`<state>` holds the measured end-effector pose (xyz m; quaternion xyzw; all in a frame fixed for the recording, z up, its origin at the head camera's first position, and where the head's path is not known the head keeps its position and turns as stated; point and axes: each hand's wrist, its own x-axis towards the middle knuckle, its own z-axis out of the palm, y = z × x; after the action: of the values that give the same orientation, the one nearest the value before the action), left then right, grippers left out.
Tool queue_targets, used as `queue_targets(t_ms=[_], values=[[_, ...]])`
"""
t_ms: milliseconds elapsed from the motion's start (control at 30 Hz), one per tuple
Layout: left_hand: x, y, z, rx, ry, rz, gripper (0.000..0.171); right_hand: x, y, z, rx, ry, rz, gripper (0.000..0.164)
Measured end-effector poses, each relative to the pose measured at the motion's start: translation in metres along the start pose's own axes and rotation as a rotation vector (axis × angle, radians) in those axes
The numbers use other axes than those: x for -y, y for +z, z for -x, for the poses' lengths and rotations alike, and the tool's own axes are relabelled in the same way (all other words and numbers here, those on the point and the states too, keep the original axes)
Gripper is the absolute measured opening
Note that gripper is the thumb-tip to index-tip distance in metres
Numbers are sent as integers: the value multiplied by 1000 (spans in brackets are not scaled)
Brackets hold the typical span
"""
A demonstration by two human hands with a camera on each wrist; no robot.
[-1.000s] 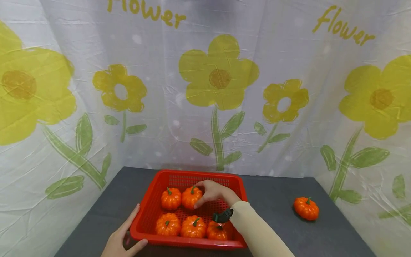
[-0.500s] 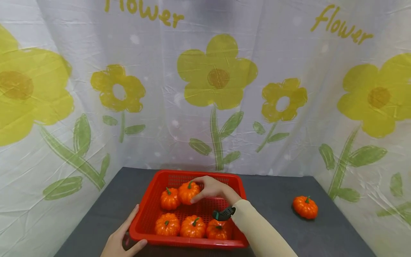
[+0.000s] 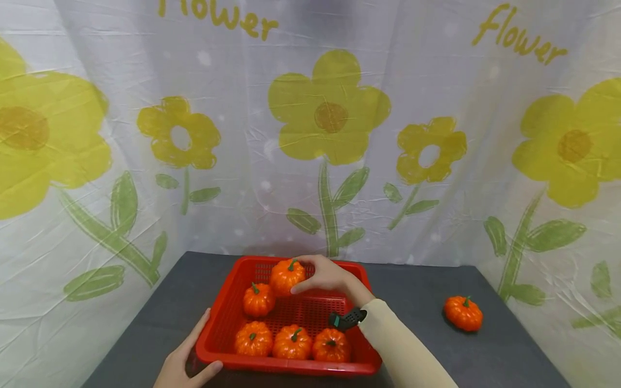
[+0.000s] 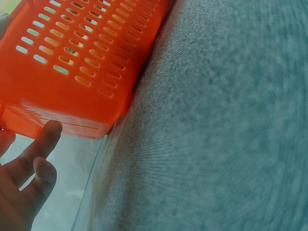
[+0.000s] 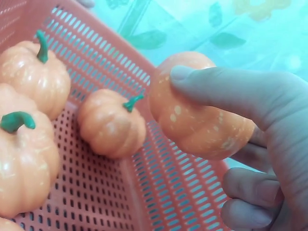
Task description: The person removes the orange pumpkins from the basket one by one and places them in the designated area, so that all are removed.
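In the head view, my right hand [image 3: 324, 274] pinches a small orange pumpkin [image 3: 285, 279] with a green stem, lifted over the back of the red basket [image 3: 286, 366]. In the right wrist view, the thumb lies across this pumpkin [image 5: 197, 127] and the other fingers are partly hidden behind it. Below, another pumpkin [image 3: 259, 300] sits at the basket's back left. A front row holds a left pumpkin [image 3: 253, 339], a middle pumpkin [image 3: 292, 343] and a right pumpkin [image 3: 331, 346]. My left hand [image 3: 181, 360] rests at the basket's front left corner, fingers extended along the side.
One more pumpkin [image 3: 463, 313] lies on the dark table [image 3: 412, 302], right of the basket. A white curtain [image 3: 252, 205] printed with yellow flowers encloses the table at the back and both sides. The basket's walls have slotted holes.
My right hand has raised the back-row pumpkin from the basket floor, up and towards the back rim. My left hand stays at the corner, and the other pumpkins stay put.
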<state>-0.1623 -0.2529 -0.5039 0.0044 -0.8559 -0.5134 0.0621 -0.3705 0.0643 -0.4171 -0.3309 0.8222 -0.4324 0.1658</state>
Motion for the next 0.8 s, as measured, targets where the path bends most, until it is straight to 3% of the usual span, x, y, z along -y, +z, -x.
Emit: queue_targets(t_ms=[267, 533, 800], values=[[1, 2, -1, 1, -7, 48, 97, 5, -14, 5, -48, -43, 45, 75], [1, 3, -1, -5, -7, 53, 96, 13, -29, 14, -56, -107, -36, 73], [2, 2, -2, -11, 2, 60, 96, 18, -45, 29, -89, -117, -37, 75]])
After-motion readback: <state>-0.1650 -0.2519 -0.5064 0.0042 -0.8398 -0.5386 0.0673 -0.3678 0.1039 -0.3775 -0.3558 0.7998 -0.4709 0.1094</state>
